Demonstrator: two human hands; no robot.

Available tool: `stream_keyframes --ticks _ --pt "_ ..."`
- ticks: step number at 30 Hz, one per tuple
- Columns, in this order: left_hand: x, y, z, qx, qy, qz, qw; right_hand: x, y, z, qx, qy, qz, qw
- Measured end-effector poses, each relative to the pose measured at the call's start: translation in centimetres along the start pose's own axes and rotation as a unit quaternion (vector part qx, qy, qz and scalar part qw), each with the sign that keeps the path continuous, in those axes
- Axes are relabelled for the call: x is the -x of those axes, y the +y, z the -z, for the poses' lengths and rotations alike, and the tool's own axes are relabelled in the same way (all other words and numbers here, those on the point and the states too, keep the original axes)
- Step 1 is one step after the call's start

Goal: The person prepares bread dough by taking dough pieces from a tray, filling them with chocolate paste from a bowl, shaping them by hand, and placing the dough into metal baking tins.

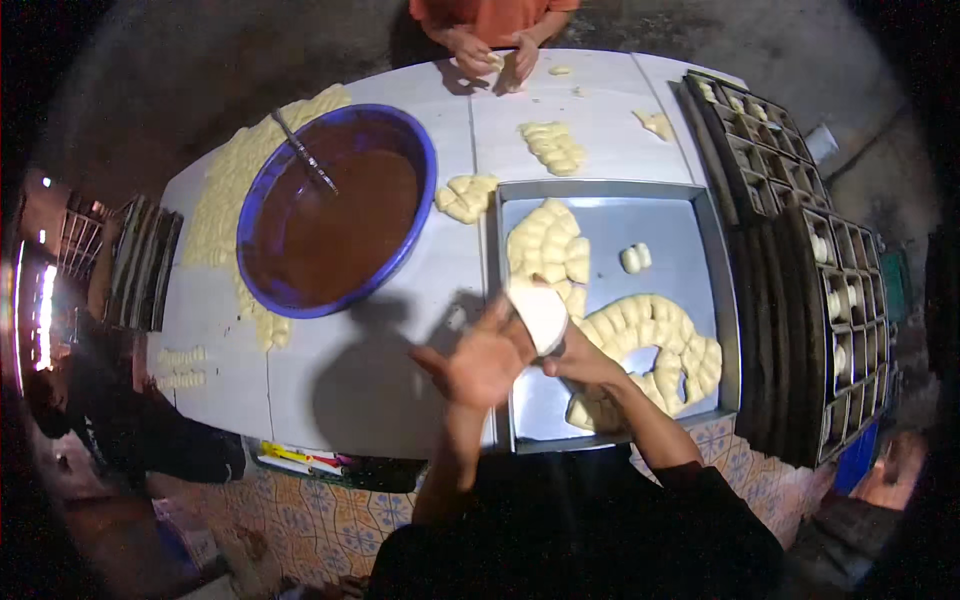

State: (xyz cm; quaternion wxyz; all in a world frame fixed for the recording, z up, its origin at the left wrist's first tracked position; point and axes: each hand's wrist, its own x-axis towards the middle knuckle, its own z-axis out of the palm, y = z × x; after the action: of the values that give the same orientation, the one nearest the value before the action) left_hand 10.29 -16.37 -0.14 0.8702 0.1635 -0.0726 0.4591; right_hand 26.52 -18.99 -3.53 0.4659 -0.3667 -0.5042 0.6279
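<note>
My left hand (480, 365) is turned palm up with its thumb out and fingers apart, just left of a white, flat, rounded piece (540, 315); some fingertips are hidden near it. My right hand (585, 365) grips that piece, which I cannot make out clearly. Both are over the near left part of a square metal tray (728, 330), where rows of pale dough pieces (655, 325) lie in curved clusters. A small separate dough piece (636, 258) sits farther back in the tray.
A blue basin (400, 275) of brown mixture with a metal utensil (300, 150) sits left on the white table (370, 390), beside dough rows (215, 210). Stacked gridded moulds (850, 330) stand right, dark stacked trays (140, 265) left. A co-worker's hands (495, 62) handle dough at the far edge.
</note>
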Motion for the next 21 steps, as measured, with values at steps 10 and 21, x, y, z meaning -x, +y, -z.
stream_keyframes --ticks 10,21 --pt "-8.5 18.8 6.3 -0.863 0.354 0.104 0.345 -0.1 3.2 0.5 -0.021 0.067 0.003 0.998" --pt "-2.4 0.7 0.2 -0.293 0.339 0.057 0.892 -1.2 1.9 -0.6 -0.410 0.143 -0.092 0.896"
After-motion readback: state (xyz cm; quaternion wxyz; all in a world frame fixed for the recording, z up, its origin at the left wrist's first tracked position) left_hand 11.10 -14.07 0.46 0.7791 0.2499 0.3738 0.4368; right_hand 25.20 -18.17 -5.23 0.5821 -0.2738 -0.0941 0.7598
